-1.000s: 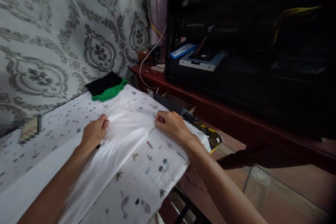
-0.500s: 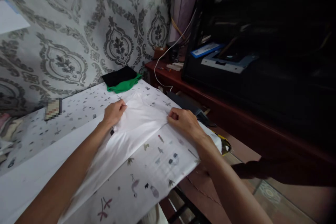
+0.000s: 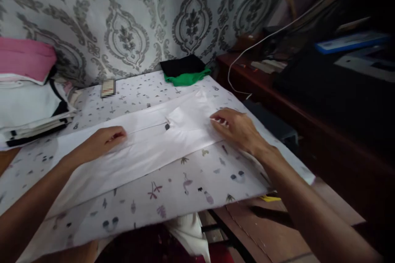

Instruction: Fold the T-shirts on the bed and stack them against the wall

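A pair of white trousers (image 3: 191, 121) lies lengthwise across the patterned cloth, its waist end towards the right and the legs running left. A thin dark gap separates the legs. My right hand (image 3: 236, 127) is at the waist edge, thumb and index fingertips close together on the fabric there. Over the near leg is my left hand (image 3: 106, 139), loosely curled, with a gap between thumb and fingers and no cloth visibly pinched. The undersides of its fingers are hidden.
Folded black and green clothes (image 3: 185, 72) lie at the back of the patterned cloth (image 3: 185, 185). A stack of folded clothes (image 3: 29, 102) stands at the left. On the right are a reddish wooden desk (image 3: 226, 63), a white cable (image 3: 243, 55) and a dark screen.
My left hand has left the waist area and moved left along the trousers. The waist end now lies flatter and smoother. The view has turned left, bringing the clothes stack in.
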Motion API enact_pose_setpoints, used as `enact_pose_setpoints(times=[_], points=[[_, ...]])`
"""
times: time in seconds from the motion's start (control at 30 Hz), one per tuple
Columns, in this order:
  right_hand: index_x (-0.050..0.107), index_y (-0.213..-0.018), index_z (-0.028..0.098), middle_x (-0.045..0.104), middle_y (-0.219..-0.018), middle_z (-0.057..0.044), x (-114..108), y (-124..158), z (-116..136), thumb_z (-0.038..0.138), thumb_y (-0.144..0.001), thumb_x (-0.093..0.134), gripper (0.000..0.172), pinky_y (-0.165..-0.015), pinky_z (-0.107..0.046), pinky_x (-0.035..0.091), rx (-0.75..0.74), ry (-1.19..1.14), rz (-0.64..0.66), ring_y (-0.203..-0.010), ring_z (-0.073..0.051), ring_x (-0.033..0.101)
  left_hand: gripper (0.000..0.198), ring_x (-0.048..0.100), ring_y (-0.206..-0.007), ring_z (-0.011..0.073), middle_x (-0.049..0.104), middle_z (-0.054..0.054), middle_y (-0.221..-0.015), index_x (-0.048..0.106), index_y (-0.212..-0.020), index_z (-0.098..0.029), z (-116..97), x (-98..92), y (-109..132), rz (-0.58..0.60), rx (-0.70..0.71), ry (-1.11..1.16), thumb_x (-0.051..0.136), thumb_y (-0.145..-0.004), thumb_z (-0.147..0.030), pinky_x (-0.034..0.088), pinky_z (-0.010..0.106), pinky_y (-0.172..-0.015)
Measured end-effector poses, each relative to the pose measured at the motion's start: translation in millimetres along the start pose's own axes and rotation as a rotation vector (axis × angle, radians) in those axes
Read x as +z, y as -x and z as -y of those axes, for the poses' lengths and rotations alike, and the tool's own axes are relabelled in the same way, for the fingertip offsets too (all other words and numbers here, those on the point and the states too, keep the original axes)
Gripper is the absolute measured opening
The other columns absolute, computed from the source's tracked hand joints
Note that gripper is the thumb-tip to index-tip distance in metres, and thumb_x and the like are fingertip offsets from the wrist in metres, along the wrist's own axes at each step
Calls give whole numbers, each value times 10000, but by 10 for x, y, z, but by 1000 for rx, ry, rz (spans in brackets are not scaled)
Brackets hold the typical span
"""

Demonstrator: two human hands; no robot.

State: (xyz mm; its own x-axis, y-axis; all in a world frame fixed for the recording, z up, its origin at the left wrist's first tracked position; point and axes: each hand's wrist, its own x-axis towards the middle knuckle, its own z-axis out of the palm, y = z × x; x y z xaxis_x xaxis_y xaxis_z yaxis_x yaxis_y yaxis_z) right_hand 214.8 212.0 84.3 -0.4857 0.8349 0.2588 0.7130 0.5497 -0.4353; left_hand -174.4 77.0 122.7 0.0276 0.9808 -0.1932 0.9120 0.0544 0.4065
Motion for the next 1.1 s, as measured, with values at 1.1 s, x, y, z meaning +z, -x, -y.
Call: enact_pose_setpoints(times=[1.1], points=[[562, -798, 220, 662, -872, -97, 844, -1161, 569, 262, -824, 533, 58, -748, -362, 463, 1, 22, 184, -779, -224, 591, 296, 550, -721, 169, 627, 9, -814, 631, -961, -221, 1404, -119, 1415, -218, -314, 148, 499, -824, -448, 439, 285, -675]])
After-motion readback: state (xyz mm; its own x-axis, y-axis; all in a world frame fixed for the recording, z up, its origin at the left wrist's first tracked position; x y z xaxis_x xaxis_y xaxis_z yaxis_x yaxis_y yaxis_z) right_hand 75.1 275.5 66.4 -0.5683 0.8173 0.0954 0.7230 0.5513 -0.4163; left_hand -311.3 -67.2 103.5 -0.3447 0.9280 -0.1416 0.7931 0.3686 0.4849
